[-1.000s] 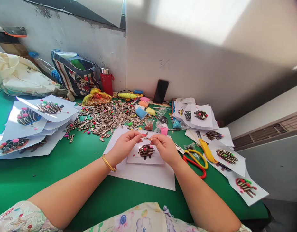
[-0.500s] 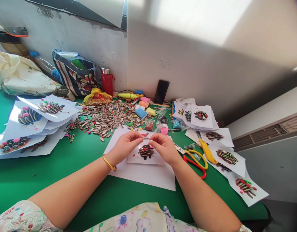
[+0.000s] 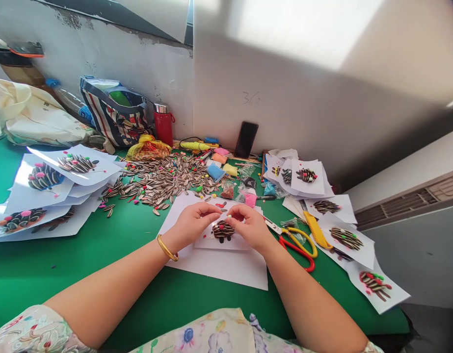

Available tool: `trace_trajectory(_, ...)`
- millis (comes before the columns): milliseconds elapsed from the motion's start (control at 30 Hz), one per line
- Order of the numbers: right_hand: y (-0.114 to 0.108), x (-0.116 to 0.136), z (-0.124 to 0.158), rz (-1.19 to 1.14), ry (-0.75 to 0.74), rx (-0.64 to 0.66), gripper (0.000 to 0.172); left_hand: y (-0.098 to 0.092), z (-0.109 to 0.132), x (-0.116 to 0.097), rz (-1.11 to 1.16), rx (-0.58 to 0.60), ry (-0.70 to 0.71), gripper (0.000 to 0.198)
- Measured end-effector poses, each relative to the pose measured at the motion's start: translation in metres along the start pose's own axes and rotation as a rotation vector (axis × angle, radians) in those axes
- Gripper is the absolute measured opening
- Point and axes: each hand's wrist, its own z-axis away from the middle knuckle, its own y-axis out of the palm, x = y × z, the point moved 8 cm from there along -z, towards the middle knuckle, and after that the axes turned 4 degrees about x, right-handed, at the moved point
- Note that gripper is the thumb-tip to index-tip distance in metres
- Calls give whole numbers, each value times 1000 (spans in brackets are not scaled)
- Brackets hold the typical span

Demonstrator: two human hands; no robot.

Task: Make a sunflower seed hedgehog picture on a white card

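A small white card lies on a larger white sheet. It bears a hedgehog-like figure made of sunflower seeds on dark clay, with red balls on it and two dark feet below. Over the card's upper left, my left hand is closed in a pinch; whatever is between its fingertips is hidden. My right hand hovers over the card's right side, thumb and forefinger closed on a tiny pale clay ball. Just beyond the fingertips are a loose seed and some red bits.
A heap of sunflower seeds spreads behind the sheet, beside packets of coloured clay. Scissors and a yellow cutter lie at right. Finished seed cards stand stacked left and right. A phone leans on the wall.
My right fingertips have shifted slightly, and the pale ball shows more plainly between them. My left hand has barely moved. The card stays in place.
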Motion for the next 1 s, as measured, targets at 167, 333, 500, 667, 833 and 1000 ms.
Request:
trace_trajectory(167,0,2,0,54,-37,7,19,-2,-1,-3,-65,-12,65,21)
trace_trajectory(333,5,2,-1,98,-50,39,23,1,-1,0,-115,8,26,21)
trace_trajectory(500,4,-5,-2,80,-4,25,12,1,-1,3,-139,4,25,19)
trace_trajectory(667,4,-3,-2,83,-4,19,9,3,-1,6,-177,16,36,16)
trace_trajectory(833,4,1,-1,79,-34,24,9,1,-1,4,-220,12,56,18)
trace_trajectory(1000,4,6,-1,98,-60,49,15,-2,-1,1,-285,-2,40,20)
